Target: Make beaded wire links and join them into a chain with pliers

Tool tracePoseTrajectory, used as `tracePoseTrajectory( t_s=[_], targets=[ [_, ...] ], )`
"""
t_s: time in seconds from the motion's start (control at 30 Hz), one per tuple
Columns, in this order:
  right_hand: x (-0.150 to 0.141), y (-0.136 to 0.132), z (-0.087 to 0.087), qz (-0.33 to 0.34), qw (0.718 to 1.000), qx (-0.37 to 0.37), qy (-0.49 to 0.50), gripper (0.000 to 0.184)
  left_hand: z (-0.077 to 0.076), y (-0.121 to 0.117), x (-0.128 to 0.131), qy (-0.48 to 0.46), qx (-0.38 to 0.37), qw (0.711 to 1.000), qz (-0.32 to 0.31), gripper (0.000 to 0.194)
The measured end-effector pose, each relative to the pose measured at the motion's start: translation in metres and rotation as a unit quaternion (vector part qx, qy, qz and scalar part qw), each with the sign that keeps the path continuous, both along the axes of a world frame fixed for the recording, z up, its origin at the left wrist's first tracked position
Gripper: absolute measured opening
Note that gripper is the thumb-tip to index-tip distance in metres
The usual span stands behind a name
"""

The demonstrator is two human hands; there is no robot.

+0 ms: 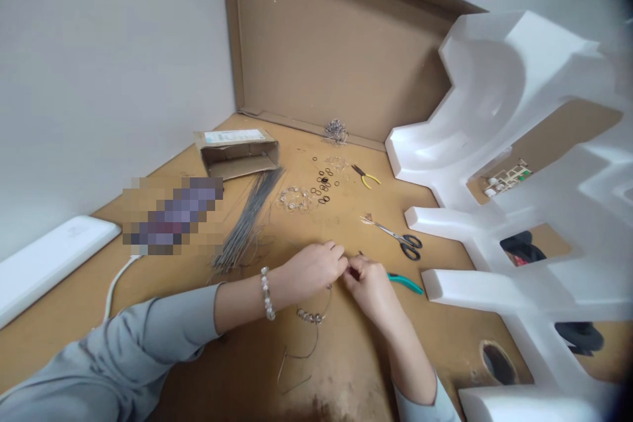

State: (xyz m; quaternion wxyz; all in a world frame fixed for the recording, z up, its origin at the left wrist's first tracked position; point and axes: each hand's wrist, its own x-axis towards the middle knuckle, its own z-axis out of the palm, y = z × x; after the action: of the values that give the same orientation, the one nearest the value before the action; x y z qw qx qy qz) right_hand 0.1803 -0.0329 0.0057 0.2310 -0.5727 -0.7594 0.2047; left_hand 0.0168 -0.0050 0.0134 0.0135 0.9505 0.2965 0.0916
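My left hand (311,270) pinches the upper end of a thin wire (316,336) strung with a few clear beads (309,316); the wire loops down toward me on the cardboard surface (148,290). My right hand (368,283) is closed around teal-handled pliers (405,282), its fingertips meeting the left hand's at the wire's end. A beaded bracelet (267,293) sits on my left wrist. Both hands rest low on the cardboard.
Scissors (398,239) lie just beyond my right hand. Farther back are yellow-handled pliers (366,176), small dark rings (324,186), clear bead loops (295,199), a bundle of straight wires (250,217), a small carton (237,151). White foam packing (519,145) stands right.
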Motion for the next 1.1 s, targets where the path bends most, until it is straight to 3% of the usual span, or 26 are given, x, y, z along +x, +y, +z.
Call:
tracePoseTrajectory(
  t_s=[0.13,0.2,0.27,0.33,0.4,0.53,0.77,0.87,0.97,1.1],
  targets=[
    [0.003,0.002,-0.002,-0.02,0.996,-0.038,0.081,0.016,-0.002,0.01,-0.002,-0.071,-0.087,0.993,0.036,0.017],
    [0.005,0.003,-0.003,-0.046,0.984,-0.084,0.153,0.014,-0.004,0.016,-0.003,-0.153,-0.172,0.972,0.052,0.017],
    [0.008,0.005,-0.002,-0.069,0.962,-0.131,0.228,0.014,-0.006,0.022,-0.003,-0.244,-0.315,0.915,0.067,0.015],
    [0.01,0.007,0.0,-0.076,0.939,-0.165,0.292,0.017,-0.007,0.026,-0.003,-0.31,-0.462,0.827,0.078,0.013],
    [0.012,0.008,0.004,-0.071,0.917,-0.191,0.343,0.022,-0.007,0.029,-0.003,-0.35,-0.551,0.754,0.074,0.015],
    [0.017,0.008,0.011,-0.05,0.888,-0.238,0.391,0.027,-0.008,0.032,-0.005,-0.38,-0.613,0.691,0.051,0.02],
    [0.025,0.008,0.01,-0.056,0.899,-0.236,0.365,0.024,-0.015,0.038,-0.007,-0.428,-0.666,0.61,0.037,0.023],
    [0.026,0.007,0.01,-0.041,0.895,-0.248,0.368,0.023,-0.013,0.038,-0.006,-0.438,-0.677,0.59,0.037,0.024],
    [0.025,0.007,0.011,-0.036,0.897,-0.255,0.36,0.022,-0.01,0.038,-0.007,-0.429,-0.679,0.594,0.04,0.025],
    [0.024,0.007,0.012,-0.047,0.904,-0.248,0.344,0.023,-0.011,0.037,-0.007,-0.406,-0.651,0.64,0.04,0.026]
  ],
)
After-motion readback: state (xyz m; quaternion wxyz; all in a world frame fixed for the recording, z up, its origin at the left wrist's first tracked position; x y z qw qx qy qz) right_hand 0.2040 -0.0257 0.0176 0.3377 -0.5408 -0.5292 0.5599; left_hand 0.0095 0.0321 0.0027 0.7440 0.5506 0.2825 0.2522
